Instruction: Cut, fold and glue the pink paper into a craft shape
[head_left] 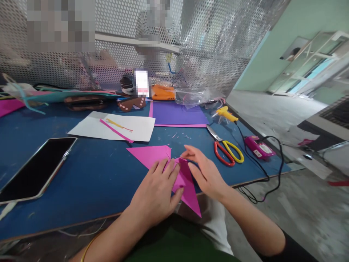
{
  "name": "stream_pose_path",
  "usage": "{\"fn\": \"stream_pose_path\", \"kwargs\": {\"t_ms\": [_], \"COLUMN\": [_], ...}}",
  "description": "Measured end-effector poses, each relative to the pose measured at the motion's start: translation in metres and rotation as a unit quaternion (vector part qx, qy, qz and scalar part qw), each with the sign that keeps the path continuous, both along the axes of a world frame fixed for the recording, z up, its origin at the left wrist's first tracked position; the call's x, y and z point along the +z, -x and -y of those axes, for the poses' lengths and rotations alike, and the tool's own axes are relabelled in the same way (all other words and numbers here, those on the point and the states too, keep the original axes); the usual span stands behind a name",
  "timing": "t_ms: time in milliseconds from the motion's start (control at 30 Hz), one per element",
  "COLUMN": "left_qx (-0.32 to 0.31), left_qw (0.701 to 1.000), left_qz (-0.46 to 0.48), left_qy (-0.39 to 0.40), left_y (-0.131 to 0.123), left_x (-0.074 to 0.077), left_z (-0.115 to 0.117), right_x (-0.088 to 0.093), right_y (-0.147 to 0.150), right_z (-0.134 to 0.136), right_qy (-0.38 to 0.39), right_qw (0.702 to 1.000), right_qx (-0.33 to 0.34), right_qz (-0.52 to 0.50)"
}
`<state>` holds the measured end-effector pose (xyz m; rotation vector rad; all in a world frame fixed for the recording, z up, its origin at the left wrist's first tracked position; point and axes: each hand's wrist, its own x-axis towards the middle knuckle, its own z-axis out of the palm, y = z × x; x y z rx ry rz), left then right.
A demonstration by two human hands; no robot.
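A folded sheet of pink paper point(147, 152) lies at the table's front edge, with one pointed corner hanging over it. My left hand point(156, 189) rests flat on the middle of the paper, fingers stretched out and thumb apart. At the paper's right side is my right hand point(205, 173), its thumb and fingers apart around the raised flap; the fingertips are near or on the flap's upper edge. Whether they pinch it I cannot tell. Scissors point(225, 147) with one red and one yellow handle lie open to the right of my right hand.
A phone point(40, 167) with a cable lies at left. Behind the pink paper are a white sheet point(87, 127) with coloured strips and purple paper point(177, 113). A yellow glue gun point(227, 114) and a magenta box point(259, 147) with black cord stand right. A perforated metal panel point(114, 62) closes the back.
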<state>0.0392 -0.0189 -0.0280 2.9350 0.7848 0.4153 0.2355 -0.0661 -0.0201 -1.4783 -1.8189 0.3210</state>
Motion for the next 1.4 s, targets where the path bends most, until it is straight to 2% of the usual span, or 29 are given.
{"fn": "stream_pose_path", "kwargs": {"t_ms": [100,267,367,433,533,600,667,767,900,1067,1167,1267,1333,1400], "left_qx": [-0.001,-0.001,-0.004,-0.001,0.004,0.003,0.002,0.006,0.006,0.001,0.007,0.010,0.006,0.004], "left_qw": [1.000,1.000,1.000,1.000,1.000,1.000,1.000,1.000,1.000,1.000,1.000,0.999,0.999,1.000], "left_qz": [0.013,0.017,0.004,0.001,0.003,0.000,0.000,0.010,0.023,0.019,0.028,0.035,0.025,0.015], "left_qy": [-0.005,0.003,0.007,0.004,-0.001,-0.001,-0.002,-0.009,-0.008,-0.001,-0.011,-0.023,-0.021,-0.015], "left_y": [0.000,-0.002,-0.002,-0.002,-0.001,-0.001,-0.001,-0.001,-0.002,-0.003,-0.002,0.000,0.000,0.000], "left_x": [0.000,0.001,0.003,0.003,0.002,0.001,0.001,0.000,0.000,0.000,-0.002,-0.003,-0.002,-0.002], "left_z": [0.000,0.000,0.000,0.000,0.000,0.001,0.001,0.000,0.000,0.000,0.001,0.002,0.002,0.001], "right_x": [0.000,0.001,0.001,-0.002,-0.007,-0.010,-0.012,-0.009,-0.006,-0.005,-0.007,-0.013,-0.017,-0.019], "right_y": [0.006,0.017,0.022,0.021,0.013,0.007,0.005,0.009,0.018,0.023,0.018,0.011,0.008,0.008], "right_z": [0.013,0.010,0.009,0.009,0.012,0.014,0.015,0.015,0.012,0.011,0.012,0.015,0.017,0.018], "right_qy": [-0.015,-0.020,-0.021,-0.033,-0.035,-0.023,-0.016,-0.023,-0.051,-0.040,-0.031,-0.023,-0.029,-0.035], "right_qw": [0.995,0.966,0.958,0.969,0.998,0.998,0.996,0.999,0.980,0.969,0.981,0.999,0.993,0.990], "right_qx": [0.042,0.064,0.073,0.066,0.016,-0.012,-0.005,0.042,0.063,0.068,0.071,0.039,-0.005,-0.026], "right_qz": [0.092,0.248,0.277,0.234,0.053,-0.062,-0.090,0.018,0.179,0.235,0.180,-0.005,-0.114,-0.135]}}
